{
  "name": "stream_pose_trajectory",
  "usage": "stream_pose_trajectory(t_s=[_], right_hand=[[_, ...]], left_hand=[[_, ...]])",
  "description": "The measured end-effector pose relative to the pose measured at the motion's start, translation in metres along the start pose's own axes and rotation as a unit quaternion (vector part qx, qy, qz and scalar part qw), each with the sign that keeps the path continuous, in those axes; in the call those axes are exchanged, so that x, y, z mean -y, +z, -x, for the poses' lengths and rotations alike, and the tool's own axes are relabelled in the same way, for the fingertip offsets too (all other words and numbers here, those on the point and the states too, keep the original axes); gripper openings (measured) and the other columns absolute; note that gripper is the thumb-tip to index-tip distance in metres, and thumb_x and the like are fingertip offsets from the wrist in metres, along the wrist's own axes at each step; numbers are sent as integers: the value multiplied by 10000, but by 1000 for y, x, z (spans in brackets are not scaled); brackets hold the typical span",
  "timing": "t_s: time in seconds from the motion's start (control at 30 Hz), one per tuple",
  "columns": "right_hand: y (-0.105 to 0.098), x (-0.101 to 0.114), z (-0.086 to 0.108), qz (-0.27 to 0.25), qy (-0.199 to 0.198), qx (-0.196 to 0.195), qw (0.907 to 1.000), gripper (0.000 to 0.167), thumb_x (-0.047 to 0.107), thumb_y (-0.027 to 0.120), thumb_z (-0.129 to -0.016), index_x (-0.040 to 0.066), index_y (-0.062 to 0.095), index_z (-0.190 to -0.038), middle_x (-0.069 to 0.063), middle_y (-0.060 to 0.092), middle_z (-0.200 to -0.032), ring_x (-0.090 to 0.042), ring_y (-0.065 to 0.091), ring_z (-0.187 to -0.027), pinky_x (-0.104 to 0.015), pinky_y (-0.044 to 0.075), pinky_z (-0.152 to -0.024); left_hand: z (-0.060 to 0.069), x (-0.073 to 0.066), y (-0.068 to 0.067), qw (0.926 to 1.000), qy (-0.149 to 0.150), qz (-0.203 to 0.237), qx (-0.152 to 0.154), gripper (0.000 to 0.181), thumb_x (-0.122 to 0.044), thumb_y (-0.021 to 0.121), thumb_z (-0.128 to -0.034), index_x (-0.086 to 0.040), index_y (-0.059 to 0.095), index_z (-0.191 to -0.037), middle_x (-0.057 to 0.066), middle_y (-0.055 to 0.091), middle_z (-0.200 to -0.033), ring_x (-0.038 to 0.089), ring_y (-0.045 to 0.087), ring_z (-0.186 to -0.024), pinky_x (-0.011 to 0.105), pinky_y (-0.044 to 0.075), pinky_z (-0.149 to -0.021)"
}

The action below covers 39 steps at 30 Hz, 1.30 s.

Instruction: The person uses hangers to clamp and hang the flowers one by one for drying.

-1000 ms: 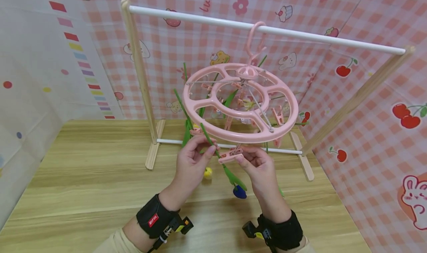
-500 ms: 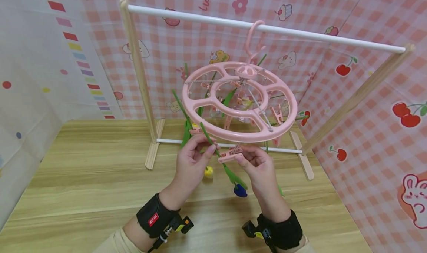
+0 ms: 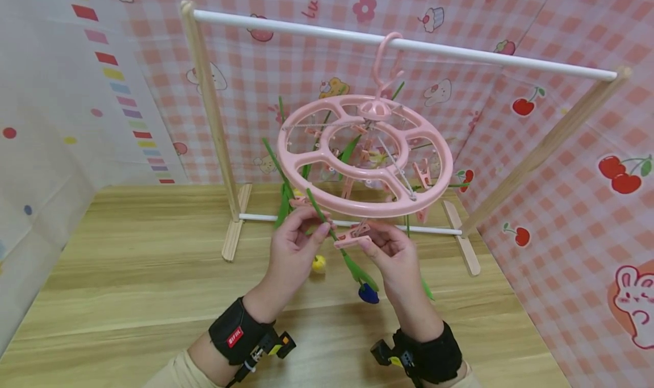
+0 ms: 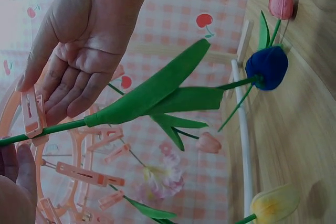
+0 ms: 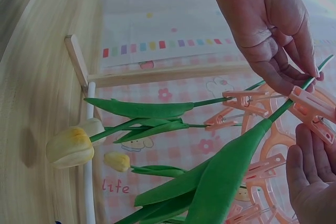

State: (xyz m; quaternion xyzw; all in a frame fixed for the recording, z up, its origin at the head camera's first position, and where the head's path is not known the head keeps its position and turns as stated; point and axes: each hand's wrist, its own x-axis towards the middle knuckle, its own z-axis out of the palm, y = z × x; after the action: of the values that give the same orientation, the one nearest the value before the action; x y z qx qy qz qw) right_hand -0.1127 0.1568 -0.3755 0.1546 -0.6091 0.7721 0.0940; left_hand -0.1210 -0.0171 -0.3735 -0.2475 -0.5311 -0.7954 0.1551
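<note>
My left hand (image 3: 293, 246) pinches the green stem of an artificial blue tulip (image 3: 368, 293) near its bare end. The tulip hangs slantwise, bloom downward; its blue head (image 4: 268, 68) also shows in the left wrist view. Between thumb and fingers, my right hand (image 3: 395, 257) pinches the handle end of a pink clothespin (image 3: 352, 238) just under the hanger's front rim. That clothespin's jaws lie across the stem in both wrist views. Above is the round pink clip hanger (image 3: 357, 208).
The hanger hooks over a white rod (image 3: 306, 30) on a wooden stand (image 3: 210, 101). Several other artificial flowers hang from its clips, among them a yellow tulip (image 5: 71, 147), a pink tulip (image 4: 281, 2) and a pale pink flower (image 4: 160, 177). A wooden tabletop (image 3: 153, 314) lies below.
Both hands keep nearly the same place and hold. The hanger and stand shift slightly in the view; the clothespin stays across the stem.
</note>
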Motion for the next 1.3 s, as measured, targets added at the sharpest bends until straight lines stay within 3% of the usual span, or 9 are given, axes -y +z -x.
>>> stream_pose_trajectory(t_s=[0.27, 0.43, 0.6, 0.77, 1.03, 1.2, 1.3], right_hand=[[-2, 0, 0, 304, 42, 103, 9995, 303, -53, 583, -894, -107, 535, -1188, 12, 689, -1013, -114, 659, -960, -234, 560, -834], [-4, 0, 0, 394, 155, -78, 9991, 313, -43, 580, -900, -38, 563, -1212, 17, 687, -1036, -116, 655, -971, -235, 554, -846], [-5, -3, 1, 314, 252, -300, 9987, 316, -52, 584, -894, 31, 600, -1198, 13, 691, -1043, -119, 656, -982, -239, 549, -863], [-5, -4, 0, 245, 382, -572, 9973, 300, -49, 602, -882, 78, 629, -1152, 25, 698, -1041, -106, 656, -977, -227, 545, -868], [-11, -8, 0, 400, 404, -660, 9962, 318, -14, 593, -903, 2, 580, -1220, 20, 695, -1061, -114, 650, -1011, -237, 534, -903], [-16, -10, 0, 450, 459, -866, 9942, 369, -69, 589, -883, -77, 525, -1246, 31, 682, -1085, -107, 647, -1003, -229, 541, -883], [-19, -11, 0, 526, 531, -907, 9931, 419, -74, 585, -882, -59, 491, -1290, 38, 661, -1128, -105, 637, -1017, -225, 536, -891]], left_hand=[[1, -1, -2, 9986, -285, -440, -95, 255, 104, 574, -875, 129, 533, -1126, -4, 588, -1055, 148, 603, -978, 238, 553, -863], [1, -1, -4, 9958, -551, -710, -169, 361, 72, 597, -872, 43, 508, -1221, 31, 578, -1042, 129, 590, -983, 232, 561, -836], [3, 0, -6, 9950, -608, -757, -220, 378, 56, 614, -868, 21, 481, -1220, 96, 577, -1033, 153, 595, -959, 241, 579, -763], [4, 2, -11, 9949, -635, -744, -244, 361, 55, 610, -869, 36, 462, -1199, 39, 575, -1053, 161, 588, -962, 278, 584, -780], [7, 3, -18, 9930, -651, -894, -421, 362, 52, 620, -865, 67, 446, -1182, -1, 588, -1029, 158, 596, -969, 266, 577, -807], [8, 2, -23, 9910, -737, -940, -606, 349, 58, 615, -864, 47, 452, -1172, 14, 582, -1006, 144, 588, -969, 241, 568, -802], [7, 1, -28, 9899, -757, -981, -687, 355, 67, 611, -861, 43, 450, -1177, 33, 572, -1015, 158, 578, -985, 244, 558, -828]])
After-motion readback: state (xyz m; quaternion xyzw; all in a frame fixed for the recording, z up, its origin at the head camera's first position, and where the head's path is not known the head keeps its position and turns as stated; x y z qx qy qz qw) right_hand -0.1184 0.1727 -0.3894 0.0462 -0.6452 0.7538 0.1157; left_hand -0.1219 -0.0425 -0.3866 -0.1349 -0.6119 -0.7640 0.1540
